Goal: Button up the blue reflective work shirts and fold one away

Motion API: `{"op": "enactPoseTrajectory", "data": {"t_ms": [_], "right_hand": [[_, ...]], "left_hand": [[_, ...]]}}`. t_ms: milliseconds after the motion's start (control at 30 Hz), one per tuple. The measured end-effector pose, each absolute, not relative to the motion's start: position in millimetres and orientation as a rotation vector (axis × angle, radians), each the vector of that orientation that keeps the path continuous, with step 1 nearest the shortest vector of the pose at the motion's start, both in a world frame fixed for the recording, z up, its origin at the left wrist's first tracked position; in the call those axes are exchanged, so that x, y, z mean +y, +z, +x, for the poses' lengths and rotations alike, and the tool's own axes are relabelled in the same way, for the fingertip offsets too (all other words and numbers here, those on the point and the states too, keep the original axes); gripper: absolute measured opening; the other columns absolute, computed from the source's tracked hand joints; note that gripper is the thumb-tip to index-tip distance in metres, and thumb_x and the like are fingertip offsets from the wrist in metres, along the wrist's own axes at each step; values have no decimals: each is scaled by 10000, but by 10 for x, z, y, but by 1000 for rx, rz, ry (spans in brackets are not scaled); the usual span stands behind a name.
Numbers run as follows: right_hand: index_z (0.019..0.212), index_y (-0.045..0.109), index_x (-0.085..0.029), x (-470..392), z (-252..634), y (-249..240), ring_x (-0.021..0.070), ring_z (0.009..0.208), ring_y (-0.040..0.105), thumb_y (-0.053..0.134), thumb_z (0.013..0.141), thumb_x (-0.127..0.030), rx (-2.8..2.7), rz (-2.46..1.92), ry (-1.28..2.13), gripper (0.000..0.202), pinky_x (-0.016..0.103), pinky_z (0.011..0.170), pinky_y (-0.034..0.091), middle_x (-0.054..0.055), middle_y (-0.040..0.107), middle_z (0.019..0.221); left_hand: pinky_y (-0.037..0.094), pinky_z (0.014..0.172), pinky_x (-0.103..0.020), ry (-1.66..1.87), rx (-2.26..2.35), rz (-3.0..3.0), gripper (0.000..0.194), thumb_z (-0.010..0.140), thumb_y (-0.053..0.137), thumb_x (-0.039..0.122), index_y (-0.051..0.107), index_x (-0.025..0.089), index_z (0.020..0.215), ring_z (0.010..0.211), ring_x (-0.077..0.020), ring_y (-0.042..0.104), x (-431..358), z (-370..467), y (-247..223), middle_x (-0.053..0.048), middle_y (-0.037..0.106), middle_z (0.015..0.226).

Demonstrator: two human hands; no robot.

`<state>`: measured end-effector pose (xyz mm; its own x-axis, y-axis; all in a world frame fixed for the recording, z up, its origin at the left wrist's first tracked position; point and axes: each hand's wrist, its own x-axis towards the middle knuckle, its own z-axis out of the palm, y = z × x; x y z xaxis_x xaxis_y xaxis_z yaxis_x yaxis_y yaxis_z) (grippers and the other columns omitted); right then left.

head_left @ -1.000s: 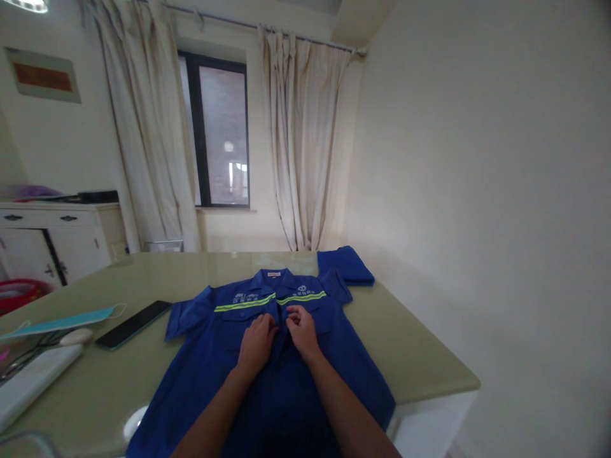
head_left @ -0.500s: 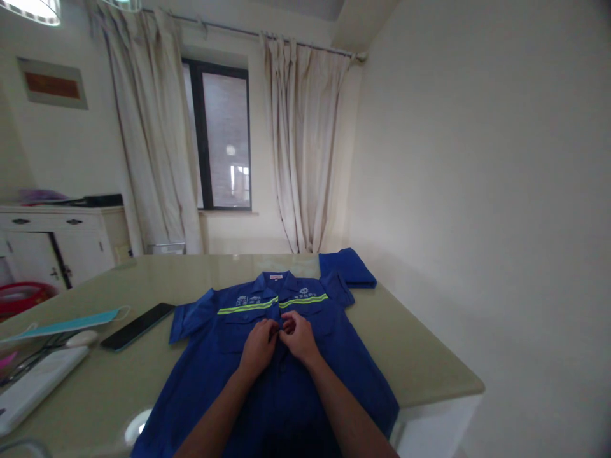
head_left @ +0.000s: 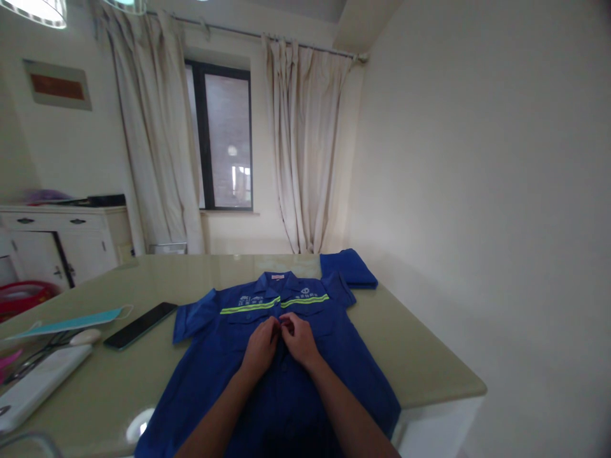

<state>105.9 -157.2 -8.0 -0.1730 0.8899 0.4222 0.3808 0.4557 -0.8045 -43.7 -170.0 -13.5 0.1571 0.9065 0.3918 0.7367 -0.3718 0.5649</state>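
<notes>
A blue short-sleeved work shirt [head_left: 224, 381] lies front up on the table, its collar pointing away from me. Yellow-green stripes and white lettering cross its chest. My left hand [head_left: 261, 346] and my right hand [head_left: 298, 338] meet over the front placket, just below the stripes. Both have their fingers bent and pinched on the shirt's front edge. Whatever button lies between the fingertips is hidden by them. Lower down, the placket runs between my forearms.
A folded blue garment [head_left: 349, 268] lies at the table's far right corner. On the left are a dark phone [head_left: 140, 326], a blue face mask [head_left: 71, 322], a white device [head_left: 45, 385] and a cable. The pale green table [head_left: 424, 362] ends near a wall at right.
My fingertips have shifted slightly upward along the placket and stay close together on the shirt. The view has turned a little; the shirt lies as before.
</notes>
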Motion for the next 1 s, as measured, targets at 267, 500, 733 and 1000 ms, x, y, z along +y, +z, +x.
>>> {"op": "enactPoseTrajectory", "data": {"t_ms": [267,500,733,1000], "right_hand": [[1074,699,-209,-1505,1042,-111,168,735,683,557,743,-55,-1756,-1123,718,392,254,703,504,8,733,854],[1029,663,-214,-1483,1043,-153,157,679,647,621,724,-81,-1672,-1181,771,336,243,643,452,-16,711,812],[962,644,-218,-1391,1033,-202,163,735,667,624,706,-63,-1652,-1226,765,300,252,693,461,-27,709,794],[919,667,-208,-1253,1040,-275,190,837,692,628,710,-79,-1575,-1261,835,248,288,766,492,12,732,855]], "left_hand": [[502,819,-299,1033,1584,2092,225,969,435,164,588,223,1124,916,-197,715,-1676,-446,-106,-41,747,968],[515,900,-294,1015,1528,2128,281,928,461,141,716,229,1008,974,-182,716,-1658,-487,-96,-30,776,1018],[480,917,-331,937,1674,2233,270,951,478,160,739,205,1005,998,-216,658,-1704,-464,-93,-58,744,1003],[430,853,-323,751,1854,2395,218,953,521,150,705,227,1039,1009,-227,632,-1825,-382,9,-41,720,997]]}}
